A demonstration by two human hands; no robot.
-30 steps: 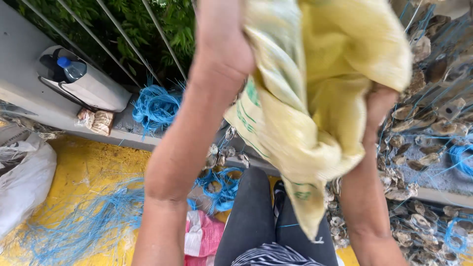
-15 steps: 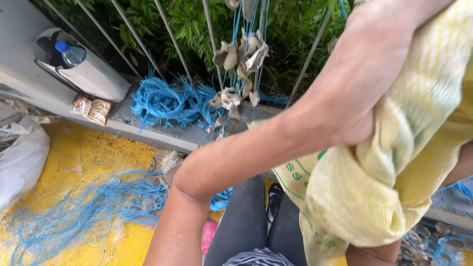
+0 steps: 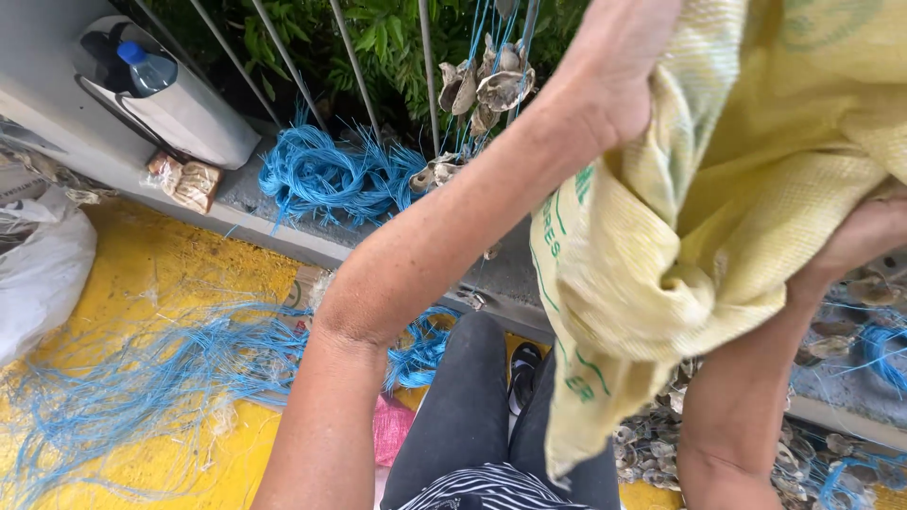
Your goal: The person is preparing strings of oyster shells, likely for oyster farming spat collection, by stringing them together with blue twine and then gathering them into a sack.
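A yellow woven sack [image 3: 727, 208] with green print fills the upper right of the head view. My left hand [image 3: 619, 71] is raised high and grips the sack's upper edge. My right hand [image 3: 864, 236] holds the sack from below at the right, partly hidden by its folds. The sack's lower corner hangs down over my dark trousers [image 3: 472, 416]. Several oyster shells [image 3: 487, 85] hang on blue strings behind my left forearm.
Blue twine lies bundled [image 3: 331, 175] on a concrete ledge and spread loose [image 3: 142, 378] over the yellow floor. A white bag with a plastic bottle [image 3: 175, 90] leans at the upper left. A heap of shells [image 3: 661, 444] lies by my right leg. Metal bars front green plants.
The view has swung left and down. My left arm has risen further with the sack, and the hanging shells and blue twine bundle now show more fully.
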